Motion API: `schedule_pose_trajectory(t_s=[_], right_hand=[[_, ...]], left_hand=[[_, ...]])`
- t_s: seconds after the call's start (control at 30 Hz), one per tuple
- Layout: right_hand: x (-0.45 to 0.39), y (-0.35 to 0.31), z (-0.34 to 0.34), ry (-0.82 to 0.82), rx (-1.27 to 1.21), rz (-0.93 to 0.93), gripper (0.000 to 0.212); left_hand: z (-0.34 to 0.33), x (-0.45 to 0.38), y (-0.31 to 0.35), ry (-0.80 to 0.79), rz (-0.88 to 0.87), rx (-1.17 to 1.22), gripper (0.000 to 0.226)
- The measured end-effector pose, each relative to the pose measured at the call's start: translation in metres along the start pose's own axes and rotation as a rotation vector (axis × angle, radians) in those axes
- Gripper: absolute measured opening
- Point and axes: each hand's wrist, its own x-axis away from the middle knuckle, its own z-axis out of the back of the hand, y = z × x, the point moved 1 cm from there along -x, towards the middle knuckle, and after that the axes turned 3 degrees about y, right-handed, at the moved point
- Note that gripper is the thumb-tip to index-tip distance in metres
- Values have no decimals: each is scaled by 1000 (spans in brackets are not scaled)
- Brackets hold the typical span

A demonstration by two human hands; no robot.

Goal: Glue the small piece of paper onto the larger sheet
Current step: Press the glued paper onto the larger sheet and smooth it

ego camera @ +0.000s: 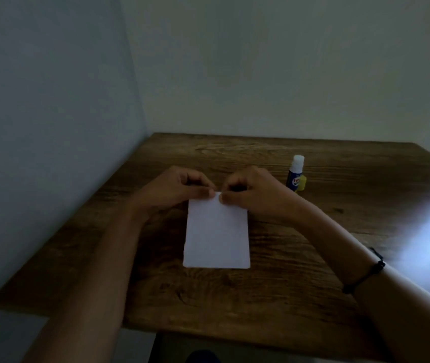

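White sheet (216,233) lies flat on the dark wood-grain counter (287,297), long axis running away from the person. Both hands meet at its far edge: left hand (177,188) and right hand (250,191) each have fingers curled, thumb and forefinger tips pressed together on a small white bit (218,194) right at the sheet's top edge. Frame is dim and soft; I cannot tell whether that bit is the separate small piece of paper or just the edge of the larger sheet lifted. Glue stick (295,174) stands upright on the counter, just beyond and to the right of the right hand, not touched; a yellow part (303,183) sits at its base, possibly the removed cap. A dark cord bracelet (365,273) is on the right forearm. Judgement: early to middle stage. No glue trace is discernible on the sheet. Remaining, as far as visible: confirm glue is applied, seat the piece, press it flat.
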Motion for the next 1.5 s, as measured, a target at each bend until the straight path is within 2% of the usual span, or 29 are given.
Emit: schedule_pose_trajectory(t_s=[0.1,0.3,0.33,0.4,0.47,0.57,0.77,0.87,0.97,1.07,1.13,1.2,1.27,1.33,1.4,1.5], right_hand=[[2,-2,-4,-43,65,37,13],[-3,2,4,199,-88,-60,18],[-4,2,3,228,-115,-71,18],[-5,3,2,264,-149,-74,16],[-5,4,2,238,-116,-48,11],[-5,3,-1,190,-56,-3,5],[-11,8,6,219,37,-47,10],[-8,10,8,202,52,-38,11],[-6,5,0,119,109,41,17],[-7,2,3,120,87,31,13],[-7,4,9,161,67,-10,12],[-7,8,12,217,45,-31,15],[-7,10,11,254,30,-23,11],[-6,10,7,226,26,9,9],[-5,7,2,164,25,52,8],[-5,5,-1,149,12,62,7]], left_hand=[[-6,0,2,-82,-27,-105,11],[-4,-2,0,93,-83,24,16],[-3,-1,0,61,-78,38,13],[-5,2,0,-110,-28,25,8],[-11,5,0,-238,41,17,10],[-16,2,1,-143,73,41,20],[-4,2,2,98,3,52,14],[-3,4,1,46,31,79,16],[-8,4,3,9,21,27,30],[-5,0,2,174,-40,13,14],[2,0,0,281,-32,98,18],[8,5,-1,198,-36,134,22],[6,9,0,6,-38,57,20],[-1,9,2,-94,-10,-4,21],[-6,7,3,-87,18,-26,25],[-7,5,4,-47,14,-80,12]])
